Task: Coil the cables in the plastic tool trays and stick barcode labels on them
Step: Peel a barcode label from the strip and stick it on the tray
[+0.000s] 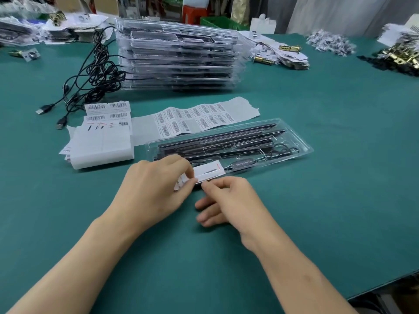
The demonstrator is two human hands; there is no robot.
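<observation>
1. Surface: a teal-green worktop (340,155) fills the view. Its edge shows at the lower right.
2. Far left: piles of paper-wrapped goods lie at the back edge.
3. Left: a tangle of loose black cables (97,71) lies on the worktop, touching the left side of the tray stack. Its USB plugs (43,109) trail towards the near side.
4. Left of centre: a pile of label sheets (102,141) lies just in front of the cables. A strip of barcode labels (195,118) runs rightward from it.
5. Centre, rear: a tall stack of clear trays (179,57) stands behind the strip.
6. Centre, front: one clear plastic tray (294,134) lies flat just in front of the strip, holding long black tools. A coiled cable (281,150) sits at its right end.
7. The left hand (154,184) pinches a white label (209,172) at the tray's near left end.
8. The right hand (231,200) pinches the label's near edge between forefinger and thumb, with its other fingers curled under.
9. Right: brass hardware (399,56) and paper scraps lie well apart from the tray.
10. Room: a red stool (195,13), a green crate (217,22) and a grey curtain (340,12) stand behind the worktop.
</observation>
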